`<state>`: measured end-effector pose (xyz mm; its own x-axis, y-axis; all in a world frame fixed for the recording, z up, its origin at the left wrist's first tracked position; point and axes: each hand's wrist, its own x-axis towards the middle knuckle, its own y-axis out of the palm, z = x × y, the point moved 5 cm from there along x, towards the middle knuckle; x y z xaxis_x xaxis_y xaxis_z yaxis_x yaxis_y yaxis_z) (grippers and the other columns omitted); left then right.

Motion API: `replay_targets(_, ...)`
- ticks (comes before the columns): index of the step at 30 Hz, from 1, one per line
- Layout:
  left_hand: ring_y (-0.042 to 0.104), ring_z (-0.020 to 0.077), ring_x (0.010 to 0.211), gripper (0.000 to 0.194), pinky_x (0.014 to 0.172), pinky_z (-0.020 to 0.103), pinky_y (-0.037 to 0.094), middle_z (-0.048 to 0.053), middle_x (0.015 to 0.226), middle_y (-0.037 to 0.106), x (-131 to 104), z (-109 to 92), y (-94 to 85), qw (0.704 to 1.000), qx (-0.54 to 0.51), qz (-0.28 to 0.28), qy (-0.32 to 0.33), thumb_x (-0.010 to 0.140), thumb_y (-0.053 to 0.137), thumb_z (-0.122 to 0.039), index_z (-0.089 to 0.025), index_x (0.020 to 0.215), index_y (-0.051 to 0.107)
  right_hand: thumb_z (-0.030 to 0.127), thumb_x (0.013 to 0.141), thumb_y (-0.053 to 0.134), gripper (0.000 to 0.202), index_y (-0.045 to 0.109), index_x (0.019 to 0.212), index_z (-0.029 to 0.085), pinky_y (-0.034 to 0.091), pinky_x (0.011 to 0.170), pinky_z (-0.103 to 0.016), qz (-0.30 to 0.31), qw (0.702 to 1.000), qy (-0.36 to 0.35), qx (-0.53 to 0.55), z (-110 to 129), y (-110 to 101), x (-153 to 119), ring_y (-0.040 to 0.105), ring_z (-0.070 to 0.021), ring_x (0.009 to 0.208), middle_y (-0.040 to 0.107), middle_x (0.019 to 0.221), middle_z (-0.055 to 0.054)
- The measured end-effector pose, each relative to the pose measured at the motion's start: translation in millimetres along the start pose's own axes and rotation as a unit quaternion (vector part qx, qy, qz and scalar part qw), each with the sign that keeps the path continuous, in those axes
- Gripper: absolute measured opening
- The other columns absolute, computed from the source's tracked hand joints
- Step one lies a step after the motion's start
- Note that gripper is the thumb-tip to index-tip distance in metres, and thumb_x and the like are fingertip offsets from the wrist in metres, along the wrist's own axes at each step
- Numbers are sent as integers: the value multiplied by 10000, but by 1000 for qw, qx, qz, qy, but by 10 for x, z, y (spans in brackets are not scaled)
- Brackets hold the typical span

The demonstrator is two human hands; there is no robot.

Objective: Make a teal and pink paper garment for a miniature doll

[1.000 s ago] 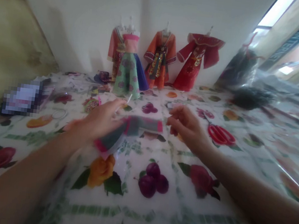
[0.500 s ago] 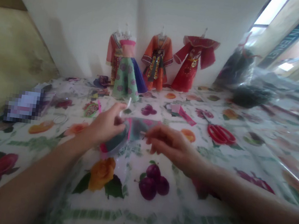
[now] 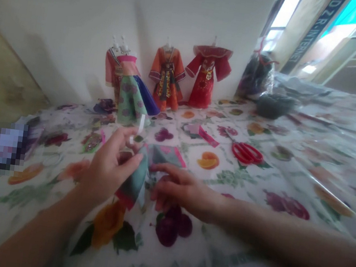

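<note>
Left hand [image 3: 101,174]: your fingers pinch the pink-edged grey-green fabric [image 3: 136,178], mid-frame; keep pressure light, edges aligned | Right hand [image 3: 184,190]: fingers half-curled beside it, grip unclear; steady the fold | Change: the fabric's near part bends up more; your right hand sits lower.

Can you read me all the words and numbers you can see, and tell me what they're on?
"DZR-INTERNET": on the dark slanted strip at the top right, beside the bright window.
Can't be read: whatever may be on the blocky, blurred thing at the left.
Too small to tell: any marks on the round gold charm on the red dress.
I can't read any numbers.
</note>
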<state>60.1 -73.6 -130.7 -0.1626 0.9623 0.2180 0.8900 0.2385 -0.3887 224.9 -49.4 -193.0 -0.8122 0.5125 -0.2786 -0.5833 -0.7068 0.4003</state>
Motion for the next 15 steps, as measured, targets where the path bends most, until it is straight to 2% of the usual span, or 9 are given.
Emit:
replay_targets(3,620,108,687,437,577,208,508,-10,995,561,-34,-8,19,1000,4,-7,5,893,642,-256,-288,1299,485,252,847,723,515,546,1329,277,497,563,-203,0,997,-33,70,29,-24,25,678,-118,652,718,807,20)
replay_targets(6,617,116,691,424,569,218,506,-2,1020,567,-64,-10,33,999,21,-21,22,906,632,-277,-298,1305,487,214,798,781,433,619,1198,238,520,650,-202,-16,990,-40,134,34,-56,43,697,-110,748,722,896,6)
replay_targets(10,620,133,720,395,630,251,533,-2,1014,574,-105,-17,68,999,27,-26,36,924,617,-293,-313,1295,485,210,772,800,236,648,947,167,545,696,-233,2,988,38,148,-52,-38,49,706,-125,736,726,842,-23)
replay_targets(12,625,136,746,389,668,259,541,-5,1022,570,-126,-20,95,999,20,-20,40,930,619,-302,-335,1292,479,205,796,770,184,659,935,156,542,692,-231,26,988,70,136,-89,-15,43,703,-124,720,722,795,-25)
replay_targets(15,632,135,750,404,670,259,538,-8,1037,575,-150,-16,136,999,21,-9,38,930,625,-302,-350,1302,476,177,815,748,152,673,946,160,510,626,-194,28,988,71,136,-84,-27,48,657,-93,647,685,718,12)
